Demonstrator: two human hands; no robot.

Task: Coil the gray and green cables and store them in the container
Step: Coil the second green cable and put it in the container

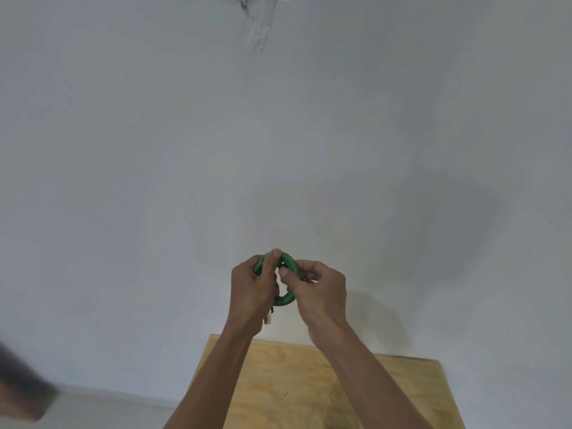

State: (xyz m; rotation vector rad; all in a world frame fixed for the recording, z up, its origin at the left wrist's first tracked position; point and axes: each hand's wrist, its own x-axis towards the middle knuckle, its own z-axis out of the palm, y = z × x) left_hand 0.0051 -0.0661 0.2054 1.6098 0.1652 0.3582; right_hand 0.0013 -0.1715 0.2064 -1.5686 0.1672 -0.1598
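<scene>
The green cable (289, 264) is wound into a small tight coil, held up in front of a pale wall above the table's far edge. My left hand (252, 289) grips the coil's left side, thumb over its top. My right hand (318, 289) pinches the right side, with thumb and fingers at the coil's middle. A pale connector end (268, 319) hangs below my left hand. The gray cable and the container are out of view.
A light plywood table (387, 394) lies below my forearms at the bottom of the view. A plain grey-white wall (278, 134) fills most of the frame. A dark blurred object (21, 385) sits at the lower left edge.
</scene>
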